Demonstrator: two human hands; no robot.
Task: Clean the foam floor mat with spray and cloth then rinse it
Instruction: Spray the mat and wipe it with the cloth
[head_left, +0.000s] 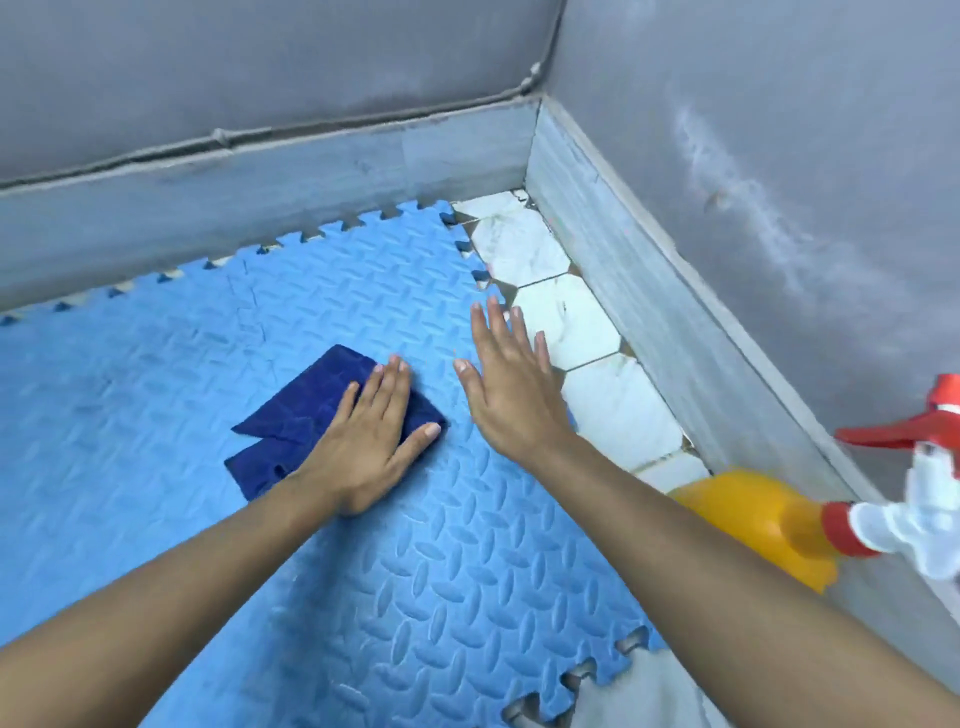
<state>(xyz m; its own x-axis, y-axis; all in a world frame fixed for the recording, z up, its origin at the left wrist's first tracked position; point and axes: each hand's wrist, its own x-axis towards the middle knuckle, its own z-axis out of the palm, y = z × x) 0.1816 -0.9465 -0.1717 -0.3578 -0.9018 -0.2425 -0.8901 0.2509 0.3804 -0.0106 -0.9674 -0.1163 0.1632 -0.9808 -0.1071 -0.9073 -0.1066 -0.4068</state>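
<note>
Cloth (311, 415) half hidden under flat left hand (371, 441); right hand (511, 384) spread; spray bottle (769, 525) blurred.

The cloth (311, 415) lies mid-mat (441, 597) under the left hand (363, 441); the right hand (511, 384) rests near the mat's right edge; the spray bottle (769, 525) stands beyond that edge.

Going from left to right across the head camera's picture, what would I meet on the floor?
Dark blue folded cloth → left hand pressing it → right hand → white hexagonal floor tiles → yellow spray bottle with red-and-white trigger.
</note>
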